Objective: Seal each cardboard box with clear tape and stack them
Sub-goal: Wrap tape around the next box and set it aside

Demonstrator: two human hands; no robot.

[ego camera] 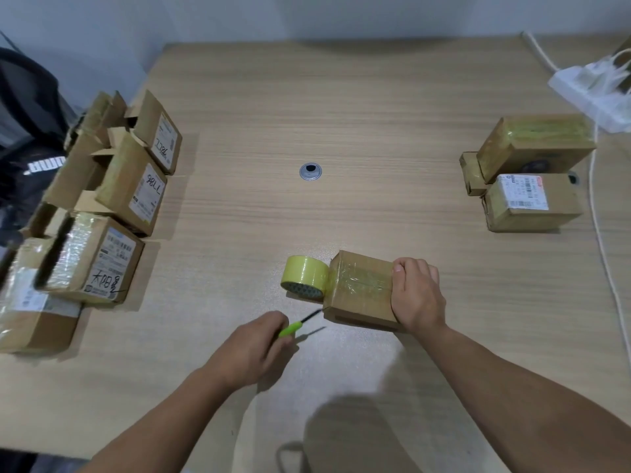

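Left hand (252,346): fingers curled round cutter (300,324)
Right hand (416,295): grips box (358,288) — tape roll (304,279) touching
Left: open boxes (136,186)
Upper right: 3 sealed boxes (532,148)

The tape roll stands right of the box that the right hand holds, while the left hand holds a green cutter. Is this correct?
No. The head view shows the tape roll left of the box. The right hand holds that box; the left hand holds the green cutter.

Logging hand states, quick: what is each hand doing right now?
Left hand: grips the green-handled cutting tool.
Right hand: holds the taped cardboard box, fingers curled over its end.
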